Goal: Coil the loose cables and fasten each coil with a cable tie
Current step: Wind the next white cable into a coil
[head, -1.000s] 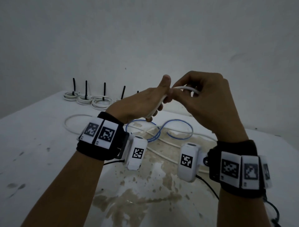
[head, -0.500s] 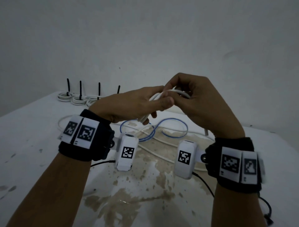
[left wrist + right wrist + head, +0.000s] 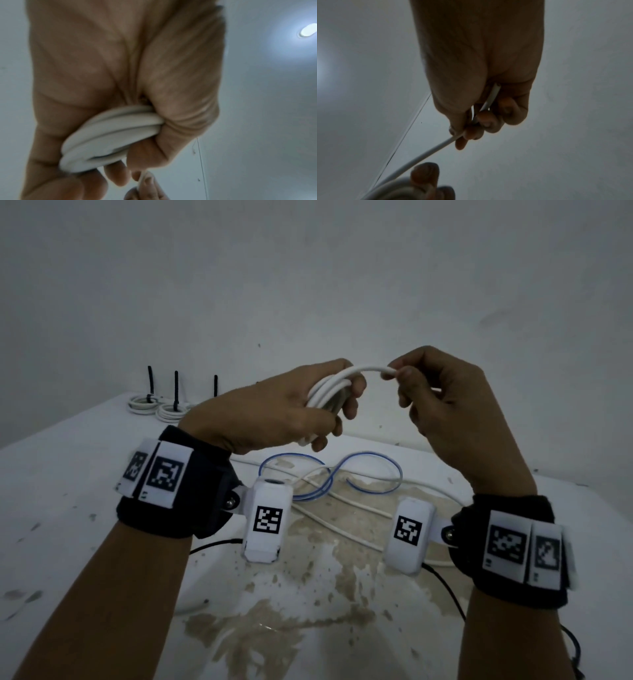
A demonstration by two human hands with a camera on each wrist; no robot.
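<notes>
A white cable coil (image 3: 329, 393) sits in my left hand (image 3: 274, 412), fingers and thumb curled round its loops; the left wrist view shows the stacked loops (image 3: 113, 134) pressed into the palm. The coil's free end (image 3: 370, 369) arches to the right, where my right hand (image 3: 442, 402) pinches it between thumb and fingers. The right wrist view shows that white end (image 3: 436, 147) running through the pinch, its tip inside the palm. Both hands hover above the table. Loose white cables (image 3: 342, 518) and a blue-edged cable (image 3: 373, 470) lie below.
Three finished white coils with upright black cable ties (image 3: 175, 392) stand at the table's far left by the wall. The white table (image 3: 68, 508) has brown stains in the middle. Black leads run from both wrist cameras.
My hands have moved apart: the right hand has drawn the cable's free end to the right, while the left keeps the coil. The head view has shifted slightly.
</notes>
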